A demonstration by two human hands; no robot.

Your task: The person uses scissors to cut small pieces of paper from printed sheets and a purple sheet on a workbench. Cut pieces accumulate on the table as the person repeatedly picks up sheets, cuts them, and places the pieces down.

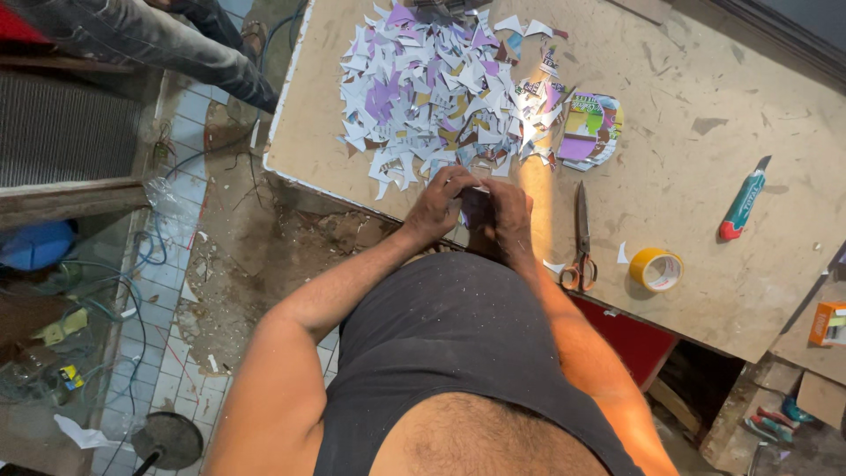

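Stack of round-edged printed labels, purple, yellow and green, lying on the table just right of the paper scraps. Small orange box at the far right edge, below the table.

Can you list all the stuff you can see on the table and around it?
Worn wooden table: one, beige, fills the upper right.
Cut paper scraps: a big pile, white, purple and brown, top middle of the table.
Stack of round-edged printed cards: one stack, multicoloured, right of the pile.
Metal scissors with orange handles: one, near the table's front edge.
Roll of yellow tape: one, right of the scissors.
Green and red utility knife: one, far right.
Small orange box: one, right edge.
Left hand: pinching a paper piece.
Right hand: touching the left hand, at the same piece.
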